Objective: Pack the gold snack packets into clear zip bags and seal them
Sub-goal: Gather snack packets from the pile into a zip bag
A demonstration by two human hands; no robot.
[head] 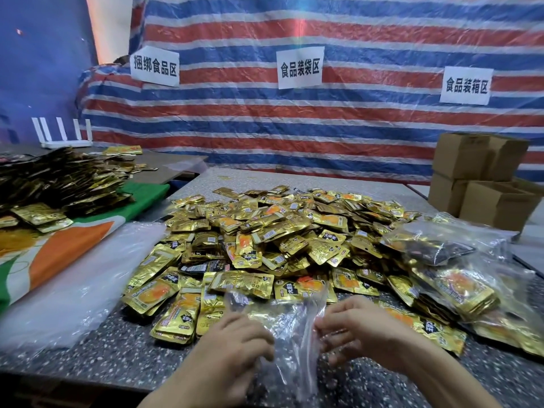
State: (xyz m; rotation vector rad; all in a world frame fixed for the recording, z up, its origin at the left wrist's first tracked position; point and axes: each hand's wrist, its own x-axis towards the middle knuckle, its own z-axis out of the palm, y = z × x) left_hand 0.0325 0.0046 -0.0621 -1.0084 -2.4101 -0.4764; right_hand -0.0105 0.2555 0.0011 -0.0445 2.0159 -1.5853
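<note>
A big heap of gold snack packets (282, 231) covers the middle of the speckled table (88, 357). In front of it, near the table's edge, both hands hold one crumpled clear zip bag (291, 328). My left hand (232, 346) grips the bag's left side with curled fingers. My right hand (362, 331) pinches its right side. The bag looks empty, with gold packets showing through it from behind. To the right lie filled clear bags (450, 278) of gold packets.
A sheet of clear plastic (79, 278) lies at the left next to a green, orange and white cloth (59, 248). Dark gold packets (59, 184) are piled at the far left. Brown cardboard boxes (477, 184) stand at the back right, before a striped tarp wall.
</note>
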